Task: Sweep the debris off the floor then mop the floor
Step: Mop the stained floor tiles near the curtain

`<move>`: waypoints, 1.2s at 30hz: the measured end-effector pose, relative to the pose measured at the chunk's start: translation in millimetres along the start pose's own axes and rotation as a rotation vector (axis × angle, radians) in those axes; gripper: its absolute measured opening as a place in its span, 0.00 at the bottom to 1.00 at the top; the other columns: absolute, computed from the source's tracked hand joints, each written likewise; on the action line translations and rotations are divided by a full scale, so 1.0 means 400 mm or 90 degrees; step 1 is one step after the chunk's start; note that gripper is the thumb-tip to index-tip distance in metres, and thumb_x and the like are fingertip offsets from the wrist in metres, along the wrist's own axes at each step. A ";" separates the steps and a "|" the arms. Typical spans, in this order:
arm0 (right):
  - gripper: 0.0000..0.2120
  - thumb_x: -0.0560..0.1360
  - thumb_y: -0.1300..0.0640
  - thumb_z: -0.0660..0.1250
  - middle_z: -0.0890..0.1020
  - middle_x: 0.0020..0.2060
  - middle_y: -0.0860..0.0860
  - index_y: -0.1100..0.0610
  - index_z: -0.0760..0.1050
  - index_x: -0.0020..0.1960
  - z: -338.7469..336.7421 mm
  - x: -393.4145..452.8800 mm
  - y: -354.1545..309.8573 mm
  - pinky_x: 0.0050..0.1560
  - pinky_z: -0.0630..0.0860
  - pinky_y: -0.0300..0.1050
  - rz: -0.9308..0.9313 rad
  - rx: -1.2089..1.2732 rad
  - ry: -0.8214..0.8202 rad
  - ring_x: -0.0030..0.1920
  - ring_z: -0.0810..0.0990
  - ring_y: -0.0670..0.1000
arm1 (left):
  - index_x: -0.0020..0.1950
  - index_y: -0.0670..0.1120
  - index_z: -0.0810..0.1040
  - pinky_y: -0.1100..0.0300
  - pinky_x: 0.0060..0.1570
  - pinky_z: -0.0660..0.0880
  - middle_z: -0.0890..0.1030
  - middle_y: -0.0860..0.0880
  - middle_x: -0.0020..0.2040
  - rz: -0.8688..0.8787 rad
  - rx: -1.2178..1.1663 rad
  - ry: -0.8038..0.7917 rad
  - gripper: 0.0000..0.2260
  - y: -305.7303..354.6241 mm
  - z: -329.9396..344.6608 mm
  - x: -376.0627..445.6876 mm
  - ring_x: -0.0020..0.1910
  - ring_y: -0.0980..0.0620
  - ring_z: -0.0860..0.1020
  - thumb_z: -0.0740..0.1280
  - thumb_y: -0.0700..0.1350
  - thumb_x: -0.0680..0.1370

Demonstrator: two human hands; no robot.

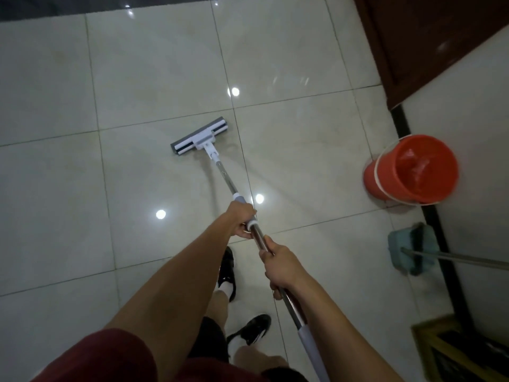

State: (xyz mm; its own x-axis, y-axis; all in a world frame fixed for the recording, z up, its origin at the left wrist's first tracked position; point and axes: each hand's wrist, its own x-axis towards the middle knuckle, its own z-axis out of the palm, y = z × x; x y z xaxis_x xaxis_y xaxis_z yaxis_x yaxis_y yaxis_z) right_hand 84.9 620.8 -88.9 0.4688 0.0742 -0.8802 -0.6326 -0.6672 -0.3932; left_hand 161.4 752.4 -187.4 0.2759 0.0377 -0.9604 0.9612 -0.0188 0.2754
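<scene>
The scene is dim and slightly soft, lit from overhead. Small round glare spots gleam on the glossy floor tiles (154, 86), one near the middle and two lower down (more glints sit at the top edge). The mop (200, 137) throws a faint, diffuse shadow to its right. Wide-angle distortion bends the tile lines toward the edges. The red bucket (385, 175) and the lower corners look blurred.

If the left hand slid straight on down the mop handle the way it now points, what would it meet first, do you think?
Probably the white joint above the mop head. The left hand grips the grey sleeve; beyond it the bare metal pole looks free, though depth is foreshortened.
</scene>
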 end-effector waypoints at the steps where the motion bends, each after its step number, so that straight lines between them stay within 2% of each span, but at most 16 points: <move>1: 0.21 0.84 0.53 0.55 0.75 0.38 0.52 0.42 0.63 0.76 0.001 -0.016 0.029 0.22 0.70 0.38 0.007 0.015 0.005 0.30 0.73 0.50 | 0.56 0.39 0.71 0.49 0.28 0.80 0.76 0.40 0.44 0.003 0.008 -0.005 0.06 -0.020 0.023 -0.007 0.36 0.44 0.80 0.65 0.40 0.83; 3: 0.21 0.84 0.53 0.54 0.74 0.37 0.52 0.42 0.63 0.76 0.002 -0.052 0.095 0.22 0.72 0.40 0.018 0.043 0.011 0.29 0.72 0.50 | 0.60 0.38 0.72 0.49 0.29 0.80 0.76 0.40 0.43 0.011 0.030 -0.017 0.08 -0.067 0.075 -0.016 0.36 0.45 0.79 0.64 0.39 0.83; 6: 0.20 0.83 0.53 0.54 0.71 0.34 0.51 0.42 0.65 0.74 -0.001 -0.109 0.200 0.26 0.72 0.42 0.023 0.068 0.025 0.28 0.70 0.49 | 0.57 0.39 0.73 0.50 0.27 0.80 0.76 0.41 0.43 0.014 0.059 -0.032 0.04 -0.132 0.167 -0.048 0.35 0.45 0.80 0.62 0.38 0.83; 10: 0.19 0.83 0.55 0.54 0.71 0.33 0.52 0.44 0.66 0.72 -0.007 -0.178 0.330 0.33 0.71 0.45 0.021 0.137 0.054 0.30 0.70 0.50 | 0.60 0.37 0.75 0.53 0.23 0.79 0.77 0.40 0.43 0.044 0.114 -0.043 0.08 -0.207 0.288 -0.078 0.35 0.45 0.80 0.61 0.38 0.83; 12: 0.16 0.83 0.55 0.54 0.70 0.33 0.53 0.46 0.69 0.68 -0.007 -0.201 0.379 0.35 0.71 0.47 0.024 0.173 0.064 0.31 0.70 0.52 | 0.55 0.38 0.75 0.52 0.24 0.80 0.78 0.40 0.43 0.052 0.133 -0.047 0.05 -0.238 0.335 -0.088 0.35 0.45 0.81 0.63 0.39 0.83; 14: 0.16 0.83 0.55 0.54 0.71 0.34 0.54 0.46 0.69 0.69 -0.011 -0.209 0.408 0.36 0.71 0.47 0.026 0.202 0.080 0.33 0.71 0.53 | 0.48 0.40 0.73 0.52 0.25 0.81 0.79 0.40 0.43 0.061 0.152 -0.038 0.05 -0.247 0.367 -0.097 0.34 0.45 0.82 0.64 0.40 0.83; 17: 0.17 0.83 0.55 0.54 0.71 0.34 0.54 0.45 0.70 0.70 -0.021 -0.192 0.411 0.33 0.72 0.46 0.013 0.244 0.093 0.31 0.71 0.53 | 0.46 0.41 0.71 0.53 0.24 0.80 0.79 0.39 0.43 0.081 0.146 -0.015 0.07 -0.230 0.381 -0.083 0.34 0.45 0.81 0.66 0.40 0.82; 20: 0.16 0.82 0.55 0.54 0.71 0.32 0.54 0.41 0.72 0.66 -0.030 -0.157 0.390 0.28 0.71 0.43 0.007 0.261 0.103 0.28 0.70 0.51 | 0.47 0.41 0.71 0.50 0.25 0.81 0.79 0.39 0.44 0.096 0.117 0.005 0.06 -0.202 0.372 -0.062 0.33 0.44 0.81 0.67 0.39 0.81; 23: 0.12 0.82 0.55 0.55 0.71 0.32 0.54 0.44 0.74 0.58 -0.047 -0.131 0.358 0.27 0.70 0.42 0.011 0.278 0.113 0.26 0.69 0.51 | 0.49 0.39 0.73 0.48 0.28 0.82 0.79 0.39 0.44 0.099 0.105 0.008 0.05 -0.173 0.362 -0.038 0.36 0.42 0.82 0.68 0.39 0.80; 26: 0.10 0.83 0.55 0.56 0.72 0.31 0.54 0.44 0.74 0.53 -0.066 -0.077 0.275 0.26 0.70 0.42 0.004 0.299 0.114 0.25 0.70 0.50 | 0.45 0.41 0.73 0.49 0.30 0.81 0.80 0.40 0.43 0.105 0.100 0.021 0.06 -0.090 0.322 -0.006 0.37 0.43 0.82 0.67 0.39 0.81; 30: 0.11 0.83 0.53 0.57 0.74 0.32 0.53 0.54 0.76 0.57 -0.086 0.054 0.108 0.32 0.73 0.44 0.002 0.305 0.119 0.27 0.72 0.49 | 0.46 0.40 0.72 0.49 0.32 0.80 0.79 0.40 0.43 0.113 0.119 0.045 0.06 0.092 0.225 0.066 0.36 0.44 0.81 0.68 0.39 0.80; 32: 0.10 0.83 0.52 0.57 0.75 0.33 0.51 0.53 0.76 0.55 -0.111 0.128 0.021 0.33 0.74 0.45 -0.017 0.321 0.121 0.28 0.73 0.49 | 0.45 0.41 0.72 0.47 0.34 0.81 0.79 0.40 0.43 0.115 0.121 0.043 0.07 0.195 0.181 0.108 0.37 0.43 0.81 0.68 0.39 0.80; 34: 0.07 0.83 0.53 0.58 0.75 0.34 0.49 0.53 0.74 0.55 -0.147 0.202 -0.062 0.40 0.74 0.46 -0.039 0.315 0.138 0.31 0.73 0.46 | 0.45 0.42 0.72 0.46 0.34 0.82 0.79 0.39 0.44 0.121 0.129 0.032 0.07 0.298 0.147 0.154 0.38 0.42 0.81 0.68 0.39 0.80; 36: 0.06 0.83 0.54 0.57 0.74 0.34 0.49 0.46 0.71 0.56 -0.188 0.266 -0.147 0.41 0.73 0.47 -0.048 0.323 0.140 0.31 0.72 0.47 | 0.45 0.41 0.72 0.45 0.36 0.83 0.80 0.39 0.42 0.129 0.136 0.032 0.07 0.399 0.115 0.195 0.37 0.43 0.81 0.68 0.39 0.80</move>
State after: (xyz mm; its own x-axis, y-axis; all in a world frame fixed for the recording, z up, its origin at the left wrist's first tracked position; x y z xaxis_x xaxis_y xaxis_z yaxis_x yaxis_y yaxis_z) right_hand 218.3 612.1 -139.6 0.6075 -0.0846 -0.7898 -0.7842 -0.2220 -0.5794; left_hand 336.1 706.2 -220.1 0.4667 0.0613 -0.8823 0.8648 -0.2405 0.4407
